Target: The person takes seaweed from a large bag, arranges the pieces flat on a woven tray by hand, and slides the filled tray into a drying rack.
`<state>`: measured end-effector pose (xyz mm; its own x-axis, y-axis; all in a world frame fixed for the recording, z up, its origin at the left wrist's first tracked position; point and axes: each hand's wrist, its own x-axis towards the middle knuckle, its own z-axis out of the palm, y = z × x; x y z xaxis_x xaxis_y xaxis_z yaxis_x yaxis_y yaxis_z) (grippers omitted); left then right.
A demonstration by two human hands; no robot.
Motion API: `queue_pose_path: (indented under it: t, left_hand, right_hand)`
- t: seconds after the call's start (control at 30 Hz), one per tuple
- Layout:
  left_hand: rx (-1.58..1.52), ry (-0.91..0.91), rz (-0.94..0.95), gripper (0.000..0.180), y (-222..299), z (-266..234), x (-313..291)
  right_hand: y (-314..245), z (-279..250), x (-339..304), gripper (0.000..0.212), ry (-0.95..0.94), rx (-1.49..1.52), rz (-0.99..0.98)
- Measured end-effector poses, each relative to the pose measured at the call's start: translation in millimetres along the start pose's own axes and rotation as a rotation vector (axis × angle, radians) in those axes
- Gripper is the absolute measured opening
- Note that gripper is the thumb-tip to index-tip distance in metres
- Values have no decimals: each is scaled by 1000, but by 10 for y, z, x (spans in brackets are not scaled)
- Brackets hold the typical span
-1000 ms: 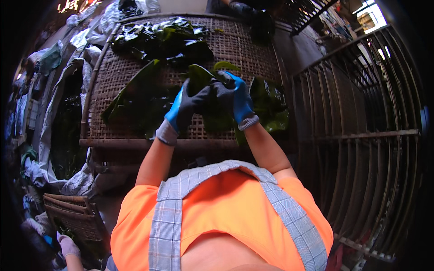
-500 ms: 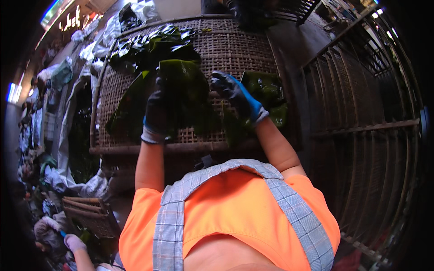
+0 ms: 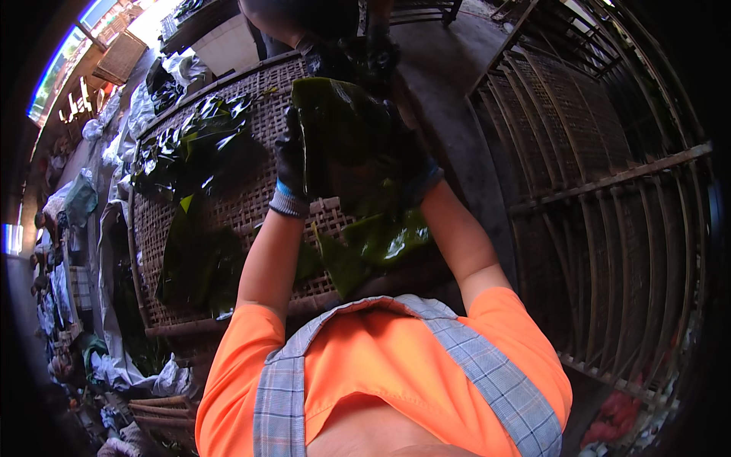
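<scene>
A dark green, glossy leaf-like sheet [image 3: 335, 114] is held up over a woven bamboo rack, stretched between my two gloved hands. My left hand [image 3: 290, 156] grips its left edge, fingers closed along the side. At the opposite side my right hand [image 3: 415, 164] is closed on the sheet; deep shadow obscures most of its fingers. Beneath my forearms another green sheet [image 3: 381, 247] lies on the near edge of the rack. More dark sheets [image 3: 199, 145] are heaped at its far left, with another sheet [image 3: 198, 255] nearer me.
The woven rack [image 3: 263, 99] spans the area in front of me. At its far end a co-worker's gloved hands [image 3: 381, 55] hold dark material. Slatted wooden frames [image 3: 601, 259] stand to the right. Pale plastic sheeting [image 3: 114, 259] and clutter line the left.
My view has swung right. The right hand has gone from open beside the sheet to its right side, and the sheet is now raised farther forward. A co-worker's hands show more clearly.
</scene>
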<state>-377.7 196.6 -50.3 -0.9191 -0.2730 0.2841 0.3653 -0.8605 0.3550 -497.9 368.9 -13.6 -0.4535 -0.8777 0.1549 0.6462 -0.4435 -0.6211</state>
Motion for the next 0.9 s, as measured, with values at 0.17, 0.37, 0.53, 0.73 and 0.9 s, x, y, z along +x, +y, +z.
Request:
queue_pose_path:
  t: [0.17, 0.37, 0.53, 0.73, 0.9]
  left_hand:
    - [489, 249, -117, 36, 114, -658, 506]
    - [991, 642, -207, 25, 57, -1186, 479]
    - [1099, 701, 356, 48, 236, -288, 7]
    - [770, 857, 392, 23, 1094, -291, -2000]
    - [1012, 970, 262, 27, 788, -104, -2618]
  right_hand:
    - [-388, -653, 374, 56, 31, -149, 19]
    - [51, -2069, 675, 56, 512, -1406, 141]
    - [254, -1799, 664, 43, 709, -1351, -184]
    - [868, 505, 195, 35, -123, -1357, 330]
    - [1959, 894, 6, 32, -155, -2058, 507]
